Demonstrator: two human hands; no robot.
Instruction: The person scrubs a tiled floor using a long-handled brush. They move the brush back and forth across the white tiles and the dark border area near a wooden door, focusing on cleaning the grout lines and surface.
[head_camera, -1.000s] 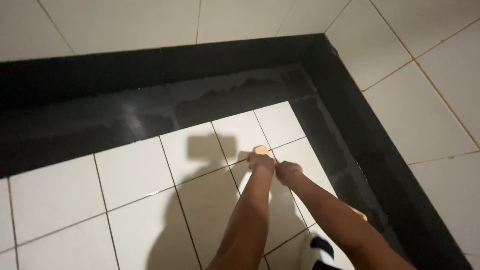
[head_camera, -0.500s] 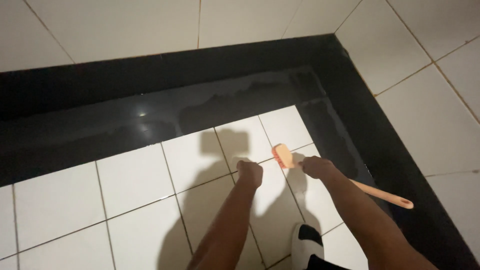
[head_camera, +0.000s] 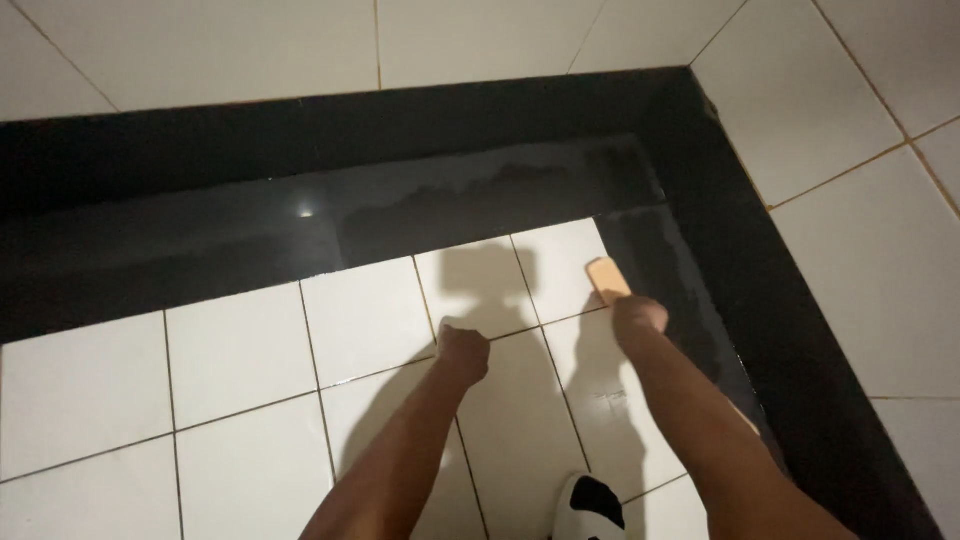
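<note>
Scrubbing the floor (head_camera: 250, 400) near its far right corner, the right hand (head_camera: 640, 318) has its fingers closed around the brush (head_camera: 607, 277). The left hand (head_camera: 462, 350) is fisted, empty. Keep the head flat along the black border (head_camera: 690, 290).

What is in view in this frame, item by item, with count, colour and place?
floor tiles: many, white, lower left and centre
border strip: one, black and glossy, between floor and wall, turning the corner at right
wall tiles: several, white, top and right
brush: one, orange-pink, only its head shows, in the right hand near the corner
shoe: one, white and black, bottom edge
left hand: one, fisted, knuckles close to the floor; contact unclear
right hand: one, grip closed on the brush
</note>
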